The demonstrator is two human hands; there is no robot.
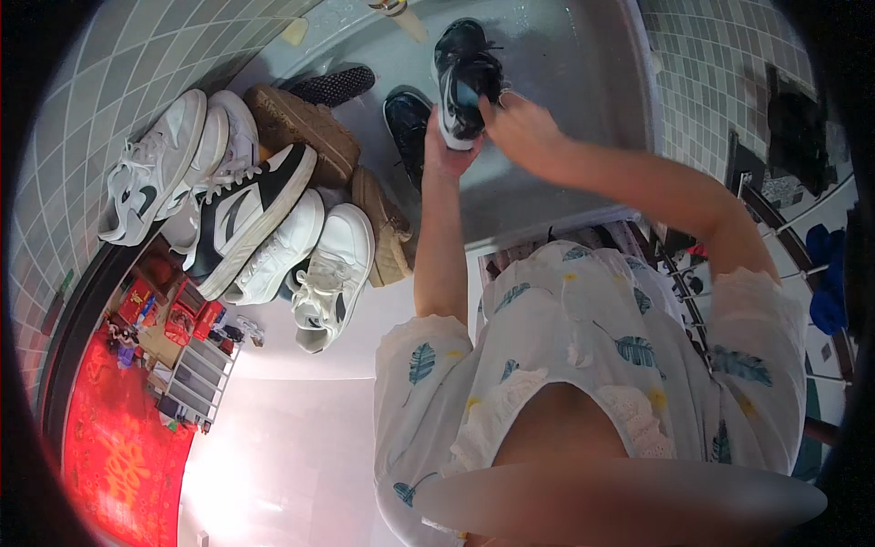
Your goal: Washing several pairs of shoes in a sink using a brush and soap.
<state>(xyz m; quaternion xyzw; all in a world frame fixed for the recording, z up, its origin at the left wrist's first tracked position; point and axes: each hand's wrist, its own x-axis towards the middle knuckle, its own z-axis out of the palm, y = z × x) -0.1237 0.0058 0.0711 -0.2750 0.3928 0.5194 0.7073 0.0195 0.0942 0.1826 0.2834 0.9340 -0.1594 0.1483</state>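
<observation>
My left hand (448,147) grips a glossy black sneaker (461,65) with a white sole by its heel end, holding it over the grey-white basin (581,102). On the same shoe's right side, near the collar, the bent fingers of my right hand (523,126) take hold; what exactly they pinch is too small to tell. A second black shoe (408,130) lies in the basin just left of my left wrist, partly hidden by it. Farther left rests a dark dotted sole or insole (336,85).
Several white sneakers (335,267), a black-and-white sneaker (249,212) and brown shoes (304,130) crowd the basin's left side. A tap (403,17) reaches in from the far edge. Yellowish soap (294,31) sits on the rim by the tiled wall (157,55).
</observation>
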